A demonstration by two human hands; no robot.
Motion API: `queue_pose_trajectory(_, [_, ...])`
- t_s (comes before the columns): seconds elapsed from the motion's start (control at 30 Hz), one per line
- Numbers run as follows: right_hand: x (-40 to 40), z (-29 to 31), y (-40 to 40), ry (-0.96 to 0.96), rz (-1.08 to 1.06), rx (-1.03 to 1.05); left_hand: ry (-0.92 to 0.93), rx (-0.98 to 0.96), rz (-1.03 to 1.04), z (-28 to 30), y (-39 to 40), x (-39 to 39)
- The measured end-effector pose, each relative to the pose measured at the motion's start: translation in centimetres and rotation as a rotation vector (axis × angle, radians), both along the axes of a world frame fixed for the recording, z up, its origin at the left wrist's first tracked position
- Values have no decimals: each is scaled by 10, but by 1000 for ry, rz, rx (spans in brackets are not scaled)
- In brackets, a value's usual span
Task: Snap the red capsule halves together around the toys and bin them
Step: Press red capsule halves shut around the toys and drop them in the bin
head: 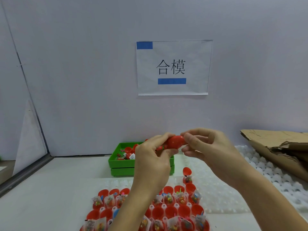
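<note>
A red capsule (175, 142) is held up between both hands, above the green bin (122, 163). My left hand (153, 157) grips its left end and my right hand (205, 147) pinches its right end. Whether the two halves are fully joined is hidden by my fingers. The bin holds a few red capsules. Below my arms, a white tray (215, 195) carries several open red capsule halves (170, 212), many with small bagged toys (180, 198) in them. One open capsule (187, 174) stands apart just behind the rows.
A torn cardboard sheet (280, 147) lies at the right over stacked white trays (266, 167). A paper sign (173, 67) hangs on the white back wall. A metal frame edge (25, 174) runs along the left side of the white table.
</note>
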State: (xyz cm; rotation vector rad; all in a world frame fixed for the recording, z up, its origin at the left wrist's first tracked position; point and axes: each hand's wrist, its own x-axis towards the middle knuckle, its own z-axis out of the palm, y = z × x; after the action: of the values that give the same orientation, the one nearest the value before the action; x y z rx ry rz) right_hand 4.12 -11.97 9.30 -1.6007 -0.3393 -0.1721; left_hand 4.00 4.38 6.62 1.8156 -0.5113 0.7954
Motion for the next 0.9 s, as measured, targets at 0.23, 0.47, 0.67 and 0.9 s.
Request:
queue_pose_trajectory(0.23, [-2,-7,5,241,479,326,-65,61,3,1,0,-3])
queue_pose_trajectory(0.47, [4,-15,13,161,326,514,353,-158,-415,3,0,-1])
queue_pose_trajectory(0.67, [4,-19,23,-36,150,389,297,-299,-324,-3,-9,2])
queue_pose_trajectory(0.9, [5,-21,21,-126,141,347,259,-281,-307,-3,-12,0])
